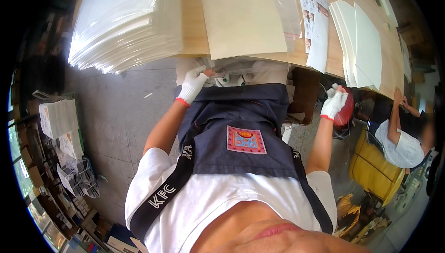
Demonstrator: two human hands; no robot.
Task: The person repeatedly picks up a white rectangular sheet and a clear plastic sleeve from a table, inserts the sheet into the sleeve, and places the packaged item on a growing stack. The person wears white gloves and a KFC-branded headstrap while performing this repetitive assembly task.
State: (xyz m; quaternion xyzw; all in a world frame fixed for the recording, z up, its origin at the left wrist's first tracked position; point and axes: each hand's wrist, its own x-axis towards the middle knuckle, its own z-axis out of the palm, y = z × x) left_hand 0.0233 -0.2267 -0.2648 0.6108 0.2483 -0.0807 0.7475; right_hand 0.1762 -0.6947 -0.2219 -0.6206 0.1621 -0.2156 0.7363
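My left hand (194, 83), in a white knit glove with bare fingertips, is just below the table's front edge. Its fingers are pinched on a clear plastic bag (238, 64) that hangs at the edge above my lap. My right hand (334, 102), gloved the same way, is held off to the right, below the table edge, with its fingers curled together; what they hold, if anything, is too small to make out. Straight ahead a cream board (243, 16) lies on the table, partly over clear plastic film (288, 2).
A tall stack of plastic-wrapped boards (123, 25) overhangs the wooden table (192, 32) at left. To the right lie printed sheets (315, 21) and fanned white boards (366, 44). Another person (401, 141) sits at the right by a yellow bin (375, 167). White bundles (60, 118) stand at far left.
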